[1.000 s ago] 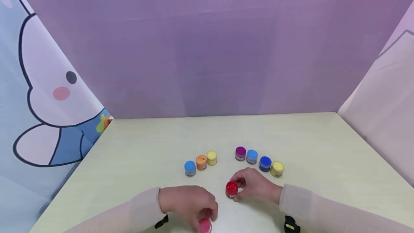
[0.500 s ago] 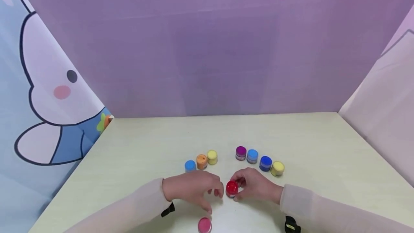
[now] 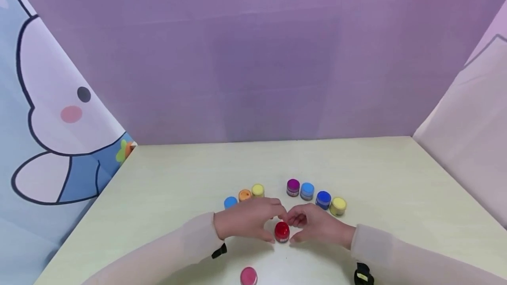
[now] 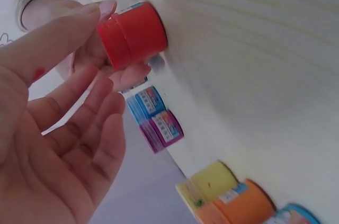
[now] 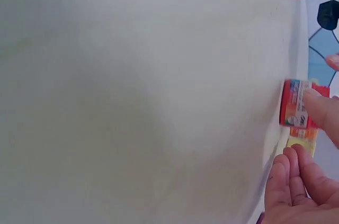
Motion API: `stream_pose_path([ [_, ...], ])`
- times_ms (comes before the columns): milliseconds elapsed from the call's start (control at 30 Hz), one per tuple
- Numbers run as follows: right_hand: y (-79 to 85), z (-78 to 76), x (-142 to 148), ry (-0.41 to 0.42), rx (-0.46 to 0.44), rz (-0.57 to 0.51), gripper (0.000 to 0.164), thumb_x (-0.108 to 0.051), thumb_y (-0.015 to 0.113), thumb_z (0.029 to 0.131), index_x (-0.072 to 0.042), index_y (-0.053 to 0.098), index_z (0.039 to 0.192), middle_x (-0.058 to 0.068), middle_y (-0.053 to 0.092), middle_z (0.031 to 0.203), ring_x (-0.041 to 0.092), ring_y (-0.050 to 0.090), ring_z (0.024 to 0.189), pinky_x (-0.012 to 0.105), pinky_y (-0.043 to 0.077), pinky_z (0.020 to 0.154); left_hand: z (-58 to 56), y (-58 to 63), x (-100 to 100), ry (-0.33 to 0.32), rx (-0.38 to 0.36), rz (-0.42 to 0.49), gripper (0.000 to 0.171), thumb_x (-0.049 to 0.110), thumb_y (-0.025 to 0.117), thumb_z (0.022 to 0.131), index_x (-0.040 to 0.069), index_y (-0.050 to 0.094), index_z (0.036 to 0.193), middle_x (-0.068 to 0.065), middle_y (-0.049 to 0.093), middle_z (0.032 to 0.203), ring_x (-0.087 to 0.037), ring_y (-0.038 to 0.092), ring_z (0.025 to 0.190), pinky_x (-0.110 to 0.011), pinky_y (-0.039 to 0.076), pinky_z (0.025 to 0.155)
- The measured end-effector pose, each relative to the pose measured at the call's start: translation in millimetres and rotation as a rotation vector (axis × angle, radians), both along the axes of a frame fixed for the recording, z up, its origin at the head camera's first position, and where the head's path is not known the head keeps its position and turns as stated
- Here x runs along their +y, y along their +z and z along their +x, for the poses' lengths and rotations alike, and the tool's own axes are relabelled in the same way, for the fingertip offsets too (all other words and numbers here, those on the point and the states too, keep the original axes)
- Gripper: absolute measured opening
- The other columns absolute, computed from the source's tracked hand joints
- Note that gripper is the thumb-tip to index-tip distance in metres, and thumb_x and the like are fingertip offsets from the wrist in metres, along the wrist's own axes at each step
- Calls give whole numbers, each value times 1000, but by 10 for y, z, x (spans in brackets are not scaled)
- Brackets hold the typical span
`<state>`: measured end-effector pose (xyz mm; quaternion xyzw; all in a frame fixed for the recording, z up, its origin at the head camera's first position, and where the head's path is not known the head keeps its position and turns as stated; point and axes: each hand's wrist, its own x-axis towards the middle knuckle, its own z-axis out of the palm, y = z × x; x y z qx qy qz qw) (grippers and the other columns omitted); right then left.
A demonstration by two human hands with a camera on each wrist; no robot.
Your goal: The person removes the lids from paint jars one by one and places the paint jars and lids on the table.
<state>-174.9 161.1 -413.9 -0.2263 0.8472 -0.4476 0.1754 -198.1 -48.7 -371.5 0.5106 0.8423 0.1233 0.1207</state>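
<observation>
A small red paint jar [image 3: 282, 232] stands upright on the table, between both hands. My left hand [image 3: 251, 219] reaches round its left side, thumb in front and fingers spread behind. In the left wrist view, that thumb is right at the lid of the red jar [image 4: 135, 36], while the other fingers are apart from it. From the other side my right hand [image 3: 317, 225] curves loosely about the jar, with a gap showing between its fingers and the jar. A pink-lidded jar [image 3: 248, 276] stands by itself near the front edge.
Behind the left hand stand jars with light blue [image 3: 230, 202], orange [image 3: 244, 195] and yellow [image 3: 258, 190] lids. Right of them runs a slanting row: purple [image 3: 293, 187], light blue [image 3: 306, 191], dark blue [image 3: 323, 200] and yellow [image 3: 338, 206]. A purple cloth wall [image 3: 277, 56] rises behind the table.
My left hand has let go of the pink-lidded jar and moved up and right to the red jar. My right hand's fingers have loosened from the red jar, which stays in place.
</observation>
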Motion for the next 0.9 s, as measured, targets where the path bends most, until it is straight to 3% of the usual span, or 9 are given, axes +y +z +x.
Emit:
stream_pose_path([
  [100, 14, 9, 35, -26, 1, 0, 40, -16, 80, 65, -9, 61, 100, -1, 59, 90, 18, 53, 82, 30, 47, 74, 0, -18, 87, 11, 6, -45, 52, 31, 78, 69, 19, 57, 116, 12, 55, 105, 2, 49, 90, -14, 39, 75],
  [300, 11, 38, 46, -49, -1, -2, 38, -17, 80, 65, -9, 61, 98, -2, 58, 87, 18, 52, 81, 28, 46, 72, 42, -79, 228, 49, -72, -116, 49, 21, 79, 68, 20, 57, 112, 13, 54, 98, 3, 47, 85, -15, 39, 76],
  [533, -16, 82, 89, -28, 33, -39, 37, -15, 79, 65, -7, 61, 96, -2, 58, 85, 18, 53, 79, 28, 46, 71, 74, -156, 283, 0, -18, -132, 35, 14, 78, 69, 20, 60, 99, 14, 51, 86, 3, 46, 76, -13, 37, 72],
  [733, -5, 59, 89, -11, 15, -81, 36, -14, 78, 66, -5, 61, 97, 1, 60, 89, 20, 53, 81, 29, 46, 73, 49, -131, 213, 4, -33, -129, 30, 16, 78, 69, 21, 60, 92, 15, 48, 82, 2, 45, 73, -13, 38, 70],
  [900, 13, 30, 83, -23, 15, -71, 36, -18, 78, 68, -6, 60, 98, 2, 60, 90, 20, 54, 82, 29, 47, 73, 34, -75, 21, 27, -3, -124, 28, 18, 78, 69, 21, 59, 90, 15, 48, 81, 2, 45, 72, -14, 38, 68],
])
